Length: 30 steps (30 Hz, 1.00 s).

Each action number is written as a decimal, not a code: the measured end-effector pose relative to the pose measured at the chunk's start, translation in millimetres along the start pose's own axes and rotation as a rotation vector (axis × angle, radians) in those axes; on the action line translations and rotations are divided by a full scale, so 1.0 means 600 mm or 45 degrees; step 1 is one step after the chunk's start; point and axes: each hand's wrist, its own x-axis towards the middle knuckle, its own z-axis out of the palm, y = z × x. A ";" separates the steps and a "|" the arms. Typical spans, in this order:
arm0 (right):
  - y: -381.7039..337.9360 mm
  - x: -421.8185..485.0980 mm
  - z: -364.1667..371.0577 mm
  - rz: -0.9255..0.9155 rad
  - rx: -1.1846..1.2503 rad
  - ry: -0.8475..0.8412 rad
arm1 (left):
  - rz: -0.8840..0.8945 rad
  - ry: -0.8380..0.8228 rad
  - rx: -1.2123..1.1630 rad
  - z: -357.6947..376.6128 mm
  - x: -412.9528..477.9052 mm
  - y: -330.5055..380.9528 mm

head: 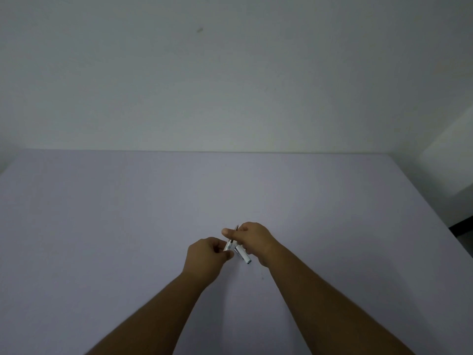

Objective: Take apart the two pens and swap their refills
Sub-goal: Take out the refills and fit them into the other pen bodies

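Note:
Both hands meet over the middle of the pale lilac table (pixel 128 213). My right hand (pixel 253 239) is closed around two white pens. One pen (pixel 243 254) sticks out below the fist, pointing toward me and to the right. A second pen (pixel 231 242) runs up through the fingers, its dark tip (pixel 236 228) showing above the thumb. My left hand (pixel 207 254) pinches the lower end of that second pen between thumb and fingers. Much of both pens is hidden inside the hands.
The table's far edge meets a plain white wall (pixel 230 73). Its right edge (pixel 435 213) runs diagonally down toward a dark floor strip at the far right. A tiny dark speck (pixel 262 278) lies on the table near my right wrist.

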 end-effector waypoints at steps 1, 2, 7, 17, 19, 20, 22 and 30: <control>0.001 0.000 0.000 -0.003 0.054 -0.028 | 0.000 0.005 -0.004 0.000 0.001 0.000; 0.001 0.000 0.001 -0.012 0.134 -0.066 | 0.000 0.011 -0.002 0.000 0.002 -0.001; 0.000 0.005 0.006 -0.045 -0.067 0.047 | -0.005 0.005 0.033 0.001 0.002 0.003; -0.001 0.004 0.000 -0.025 -0.153 0.040 | 0.005 0.008 0.053 0.000 0.000 0.004; 0.001 0.002 0.000 -0.023 -0.053 -0.017 | 0.006 0.013 0.040 -0.001 0.001 0.003; 0.002 0.000 -0.001 -0.033 0.025 -0.048 | 0.008 0.016 0.037 -0.002 0.002 0.004; 0.004 0.001 -0.001 -0.059 0.066 -0.046 | 0.009 0.021 0.046 -0.003 0.003 0.005; -0.003 -0.005 -0.012 -0.061 0.136 -0.070 | 0.001 0.020 0.018 -0.001 0.002 0.008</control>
